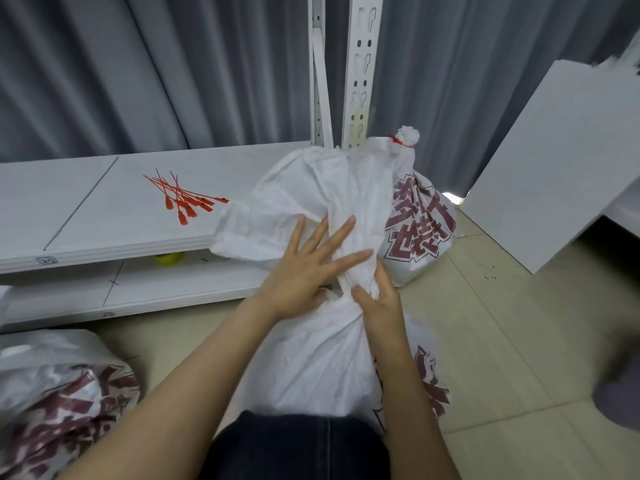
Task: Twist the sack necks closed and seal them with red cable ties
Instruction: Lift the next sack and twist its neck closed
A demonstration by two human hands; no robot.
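Observation:
A white woven sack (311, 358) with dark red print stands on the floor between my arms. Its loose top (311, 195) flops forward over the shelf edge. My right hand (377, 303) is closed around the gathered neck of this sack. My left hand (308, 265) lies flat against the loose top just above the neck, fingers spread. Several red cable ties (180, 199) lie in a pile on the white shelf (86, 209) to the left. Behind, a second sack (415, 233) stands with its neck sealed by a red tie (398, 140).
A third printed sack (59, 400) lies at lower left. White slotted shelf uprights (358, 64) rise in front of a grey curtain. A white board (554, 161) leans at right. A yellow object (168, 258) sits under the shelf. My dark-trousered knee (298, 448) is at the bottom.

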